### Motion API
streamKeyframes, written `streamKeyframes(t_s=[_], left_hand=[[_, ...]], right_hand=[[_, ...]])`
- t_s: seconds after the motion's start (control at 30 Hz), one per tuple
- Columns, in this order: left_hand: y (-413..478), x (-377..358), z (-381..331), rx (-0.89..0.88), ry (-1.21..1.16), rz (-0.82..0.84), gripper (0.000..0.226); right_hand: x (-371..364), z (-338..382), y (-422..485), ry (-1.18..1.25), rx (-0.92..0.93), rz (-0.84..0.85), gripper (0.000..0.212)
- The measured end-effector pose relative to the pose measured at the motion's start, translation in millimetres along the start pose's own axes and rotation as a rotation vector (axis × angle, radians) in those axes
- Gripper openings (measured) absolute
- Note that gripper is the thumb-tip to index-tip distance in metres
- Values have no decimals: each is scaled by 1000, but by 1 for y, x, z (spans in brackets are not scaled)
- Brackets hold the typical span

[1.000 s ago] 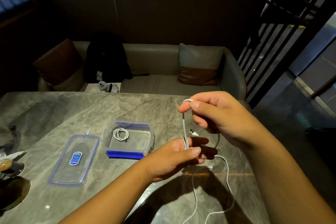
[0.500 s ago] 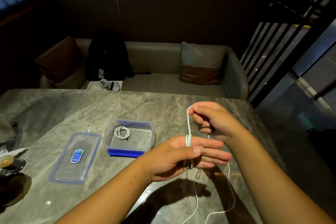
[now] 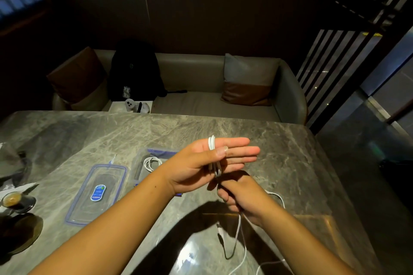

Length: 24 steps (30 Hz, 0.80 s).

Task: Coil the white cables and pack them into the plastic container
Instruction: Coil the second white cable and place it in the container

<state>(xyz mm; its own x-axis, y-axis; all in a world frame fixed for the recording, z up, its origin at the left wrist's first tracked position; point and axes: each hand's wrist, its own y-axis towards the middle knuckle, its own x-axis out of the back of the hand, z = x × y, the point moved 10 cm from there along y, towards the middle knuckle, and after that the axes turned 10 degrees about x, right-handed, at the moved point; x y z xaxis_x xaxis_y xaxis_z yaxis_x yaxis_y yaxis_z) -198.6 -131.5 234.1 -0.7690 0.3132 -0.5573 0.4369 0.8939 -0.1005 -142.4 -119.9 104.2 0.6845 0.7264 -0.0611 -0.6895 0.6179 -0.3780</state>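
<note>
My left hand [image 3: 205, 163] is held flat above the table, fingers straight, with a white cable [image 3: 211, 143] wound in several turns around them and my thumb pressing the turns. My right hand [image 3: 241, 196] is just below it, fingers curled around the same cable; the loose length trails down to the table toward me. The clear plastic container [image 3: 143, 158] with blue clips sits left of my hands, partly hidden by my left forearm, and holds a coiled white cable [image 3: 151, 163]. Its lid [image 3: 98, 192] lies flat to the left.
The marble table's far edge [image 3: 201, 116] meets a sofa with cushions and a black backpack [image 3: 134, 71]. A cup on a dark saucer [image 3: 13, 201] stands at the left edge. Small white items [image 3: 134, 105] lie on the sofa seat.
My right hand has dropped from above my left hand to beneath it, carrying the cable round the left fingers. My left hand has risen a little, now with more turns on it.
</note>
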Motion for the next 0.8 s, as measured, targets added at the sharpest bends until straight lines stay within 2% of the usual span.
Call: streamKeyframes(t_s=[0.07,0.17,0.37,0.53,0.63,0.8], left_hand=[[-2,9,1,-3,4,-34,49],[-2,25,12,40,28,-124,49],[-4,55,37,64,-20,-299,43],[-2,37,47,134,-42,-173,51],[-3,34,49,158,-56,-177,52],[-6,22,62,235,28,-83,56]], right_hand=[[-16,21,-16,-107,94,110,27],[-20,46,-34,-248,196,96,33],[-25,66,-62,-364,276,149,14],[-15,103,-81,-380,342,210,19],[9,124,-86,-278,317,149,30],[45,150,-83,-162,370,24,16]])
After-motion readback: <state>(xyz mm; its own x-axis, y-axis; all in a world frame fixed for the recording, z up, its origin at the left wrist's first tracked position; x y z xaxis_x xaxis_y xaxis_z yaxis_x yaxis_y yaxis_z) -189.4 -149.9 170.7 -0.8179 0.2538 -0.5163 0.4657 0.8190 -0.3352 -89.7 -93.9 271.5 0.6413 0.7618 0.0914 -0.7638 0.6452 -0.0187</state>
